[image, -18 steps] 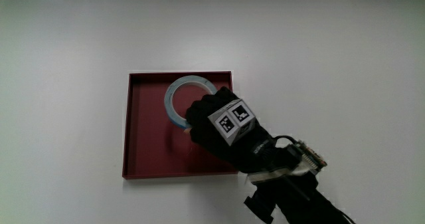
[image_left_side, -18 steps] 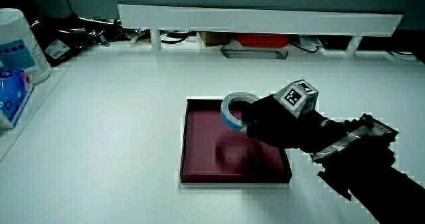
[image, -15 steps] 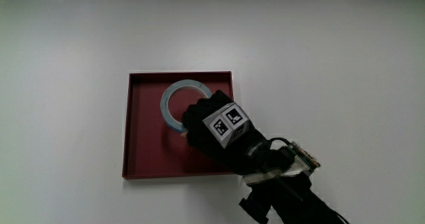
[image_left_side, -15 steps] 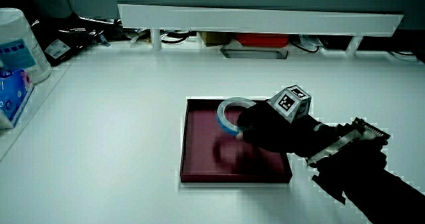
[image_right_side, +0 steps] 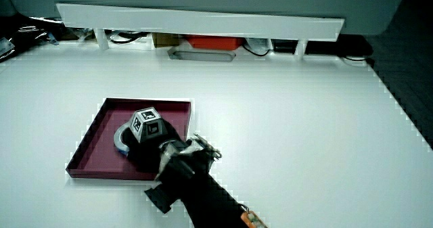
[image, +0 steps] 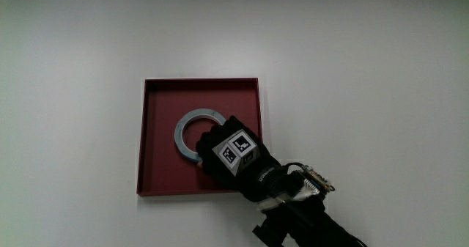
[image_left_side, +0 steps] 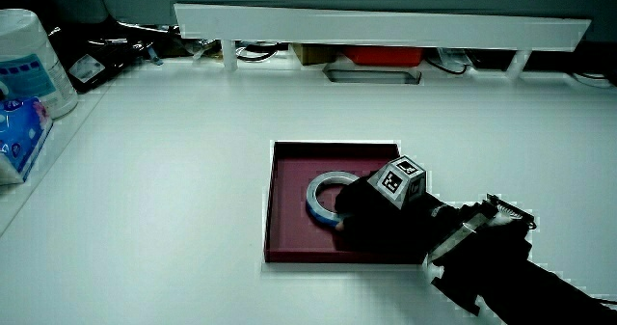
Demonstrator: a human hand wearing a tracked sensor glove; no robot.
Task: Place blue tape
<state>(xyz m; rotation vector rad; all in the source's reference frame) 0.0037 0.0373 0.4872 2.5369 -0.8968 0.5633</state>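
Note:
The blue tape [image: 186, 127] is a pale blue ring lying low inside the dark red square tray [image: 157, 97], near the tray's middle. The gloved hand [image: 220, 148] rests on the part of the ring nearest the person, its fingers curled over the rim, with the patterned cube on its back. In both side views the tape [image_left_side: 323, 192] [image_right_side: 122, 139] sits close to the floor of the tray [image_left_side: 289, 224] [image_right_side: 91, 150], with the hand [image_left_side: 371, 217] [image_right_side: 149, 150] gripping its edge. The forearm reaches over the tray wall nearest the person. Part of the ring is hidden under the fingers.
A low white partition [image_left_side: 386, 21] [image_right_side: 203, 19] runs along the table's edge farthest from the person, with a red item [image_left_side: 376, 55] under it. A white canister [image_left_side: 34, 65] and a blue packet [image_left_side: 14, 137] stand at the table's edge.
The hand has come nearer to the person and lower, bringing the tape down from above the tray to near the tray floor.

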